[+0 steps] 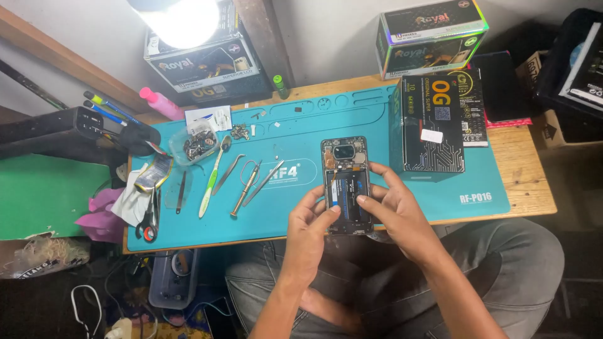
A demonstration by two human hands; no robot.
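Observation:
An opened smartphone (345, 164) with its back cover off lies on the teal work mat (295, 207), its camera module at the far end and a dark battery in the middle. My left hand (309, 225) grips the phone's near left edge, with the thumb on the battery. From the right, my right hand (392, 210) holds the phone's other side, its thumb and fingertips pressing on the battery.
To the left on the mat lie a toothbrush (212, 179), tweezers (259, 182), a screwdriver (242, 194), scissors (149, 223) and a clear dish of small parts (196, 144). A black box (432, 125) lies right of the phone. More boxes stand at the back beside a bright lamp (182, 19).

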